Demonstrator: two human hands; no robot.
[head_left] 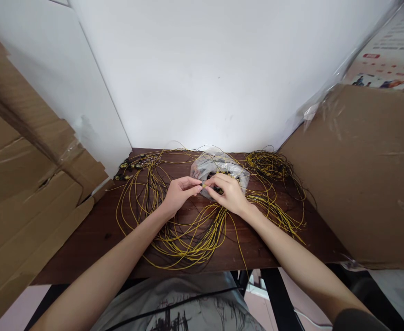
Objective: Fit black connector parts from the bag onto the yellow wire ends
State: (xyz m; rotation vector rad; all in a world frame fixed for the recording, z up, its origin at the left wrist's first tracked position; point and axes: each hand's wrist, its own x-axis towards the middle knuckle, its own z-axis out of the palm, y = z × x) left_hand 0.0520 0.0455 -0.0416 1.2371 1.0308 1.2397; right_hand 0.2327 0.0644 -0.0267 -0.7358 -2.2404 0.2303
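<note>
My left hand (183, 193) and my right hand (227, 192) meet over the middle of the table, fingertips nearly touching. Between them is a small black and yellow part (203, 185), too small to name, pinched from both sides. Behind and under the right hand lies a clear plastic bag (207, 162), with small dark and yellow pieces inside, partly hidden by the fingers. Below the hands, a bundle of yellow and black wires (195, 248) curves across the tabletop. One yellow wire (238, 239) hangs toward the front edge.
More wires lie coiled at the back right (267, 164) and spread at right (281, 214). At the left back, wire ends carry small black and yellow parts (123, 171). Cardboard (32, 184) walls the left, a cardboard box (367, 184) the right. A white panel (202, 82) stands behind.
</note>
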